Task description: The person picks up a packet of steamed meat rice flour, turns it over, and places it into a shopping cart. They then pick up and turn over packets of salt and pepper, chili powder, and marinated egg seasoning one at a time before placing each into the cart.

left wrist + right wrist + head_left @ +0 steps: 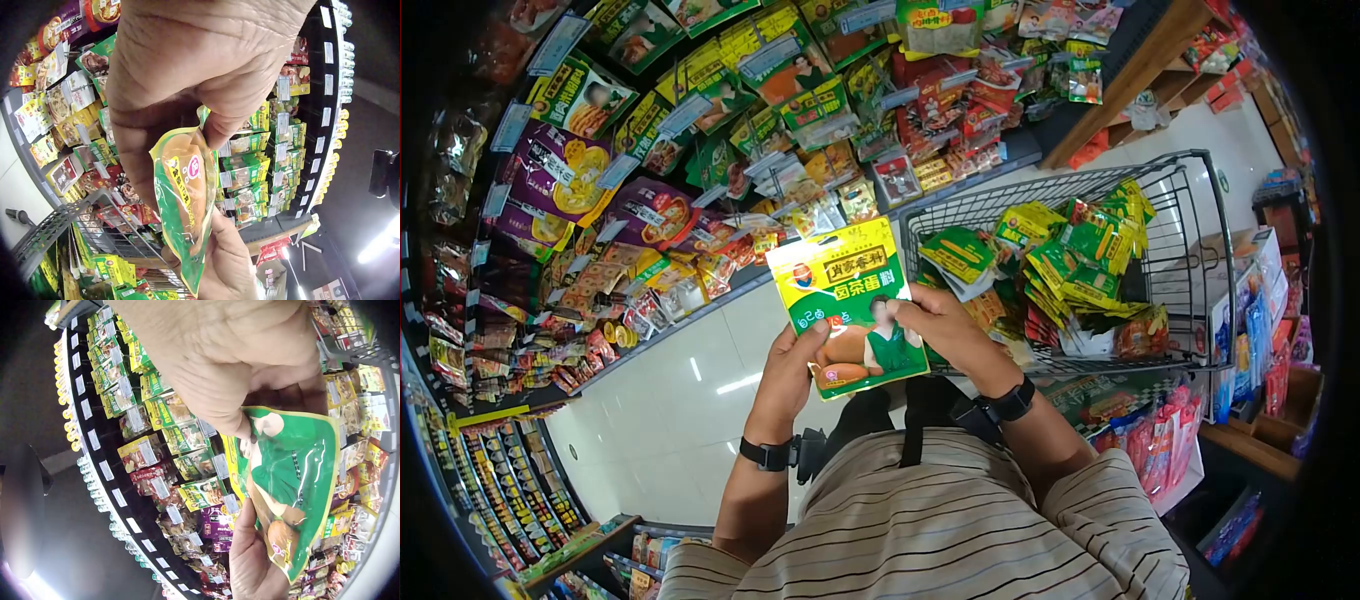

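Note:
A green and yellow seasoning packet (850, 300) with a picture of brown eggs is held upright in front of the body, its printed front facing up to the head view. My left hand (788, 372) pinches its lower left edge, thumb over the front. On the opposite edge my right hand (956, 328) grips it the same way, with the fingers behind hidden. From the left wrist, the packet (184, 194) shows nearly side-on and bulging. The right wrist view has the thumb of the right hand (231, 362) pressed on the packet (300, 469).
A wire shopping cart (1200, 260) with a pile of green and yellow packets (1090, 250) stands at the right. Shelves of hanging packets (730, 90) curve along the front and left, purple bags (560, 170) among them. Pale tiled floor (650, 420) lies below left.

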Tool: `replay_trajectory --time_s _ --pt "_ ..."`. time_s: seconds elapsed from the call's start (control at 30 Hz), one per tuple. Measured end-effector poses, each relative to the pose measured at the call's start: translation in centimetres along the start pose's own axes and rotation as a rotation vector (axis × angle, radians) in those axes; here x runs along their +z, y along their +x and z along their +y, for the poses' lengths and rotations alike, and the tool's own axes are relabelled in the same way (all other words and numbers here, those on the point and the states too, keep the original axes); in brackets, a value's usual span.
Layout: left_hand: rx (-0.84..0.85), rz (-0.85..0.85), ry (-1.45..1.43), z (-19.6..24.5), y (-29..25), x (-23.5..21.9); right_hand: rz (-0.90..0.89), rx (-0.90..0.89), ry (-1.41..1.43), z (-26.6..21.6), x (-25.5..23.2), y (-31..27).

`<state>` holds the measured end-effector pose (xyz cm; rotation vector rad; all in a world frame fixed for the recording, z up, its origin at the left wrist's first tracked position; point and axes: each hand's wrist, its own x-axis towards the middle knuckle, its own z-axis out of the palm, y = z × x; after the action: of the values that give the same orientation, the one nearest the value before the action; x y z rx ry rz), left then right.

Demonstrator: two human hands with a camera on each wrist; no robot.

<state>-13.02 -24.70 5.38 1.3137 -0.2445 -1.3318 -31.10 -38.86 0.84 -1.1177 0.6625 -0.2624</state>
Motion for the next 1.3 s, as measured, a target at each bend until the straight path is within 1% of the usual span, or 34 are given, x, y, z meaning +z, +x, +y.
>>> replay_trajectory --time_s 0.13,0.23,0.27,0.37,0.4,0.5,0.57,0.63,0.73,0.77,0.87,0.93,1.03,1.13,1.2,1.3 --pt "0.009 -0.007 0.057 -0.9 0.7 -1.0 0.013 0.039 0.043 -1.3 0.0 -0.4" --pt "0.015 -0.021 0.026 -0.2 0.4 -0.1 0.005 0.061 -0.014 -1.7 -0.3 -0.2" --pt "0.021 -0.031 0.019 0.1 0.2 0.3 0.041 -0.028 0.068 -1.8 0.3 -0.2" --pt "0.053 -0.010 0.024 0.3 -0.1 1.0 0.048 0.004 0.052 -1.1 -0.2 0.3" --pt "0.064 -0.014 0.020 0.4 -0.2 1.0 0.042 0.022 0.065 -1.7 0.0 0.3" --pt "0.089 -0.024 0.018 0.6 -0.1 0.8 0.038 -0.021 0.059 -2.7 0.5 0.3" --pt "0.088 -0.028 0.034 0.5 -0.3 0.3 0.048 -0.027 0.096 -2.5 0.8 0.6" --pt "0.095 -0.045 0.004 1.1 -0.9 0.6 0.052 -0.013 0.107 -2.5 1.3 1.0" --pt "0.098 -0.052 -0.053 1.9 -1.3 0.6 0.055 0.038 0.045 -2.8 1.7 1.6" --pt "0.097 -0.052 -0.072 2.1 -1.3 0.4 0.056 0.024 0.045 -2.9 1.9 1.7" --pt "0.101 -0.047 -0.094 2.2 -0.5 -0.7 0.063 -0.008 0.055 -3.0 2.8 2.3" --pt "0.088 -0.073 -0.121 3.1 -0.3 -0.9 0.070 -0.018 0.070 -3.0 3.3 2.9" --pt "0.095 -0.089 -0.102 3.8 1.0 -2.5 0.113 -0.004 0.060 -4.2 4.6 3.6" --pt "0.091 -0.111 -0.104 4.4 3.0 -4.8 0.117 -0.021 0.061 -4.0 5.3 5.6" --pt "0.067 -0.119 -0.117 5.6 4.1 -5.9 0.126 -0.026 0.070 -4.4 6.1 7.0" --pt "0.079 -0.126 -0.156 7.5 5.6 -7.3 0.138 -0.058 0.041 -5.6 7.4 9.4"
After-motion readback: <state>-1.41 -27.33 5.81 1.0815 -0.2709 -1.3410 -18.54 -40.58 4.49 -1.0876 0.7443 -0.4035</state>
